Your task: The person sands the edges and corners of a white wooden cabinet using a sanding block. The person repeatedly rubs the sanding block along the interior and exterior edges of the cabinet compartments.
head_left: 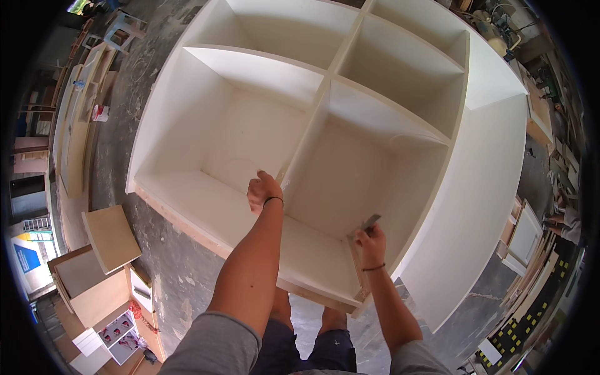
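Note:
A large white cabinet carcass [332, 76] with several open compartments fills the middle, its openings facing up. Over the near left compartment, close to the divider, is my left hand [265, 190]. Its fingers are curled in, and whatever they may hold is hidden. My right hand [371, 245] is closed on a small flat grey piece [372, 220] whose exact kind I cannot make out. That hand is above the near right compartment, by a narrow wooden edge strip [357, 265] at its front right corner. Both forearms reach in from the lower edge.
A white side panel [475, 169] extends along the cabinet's right. Wooden boards [112, 237] and an open box with red items [119, 334] are at the lower left. A plastic stool [124, 30] stands at the far left; timber pieces [528, 297] lie at the right.

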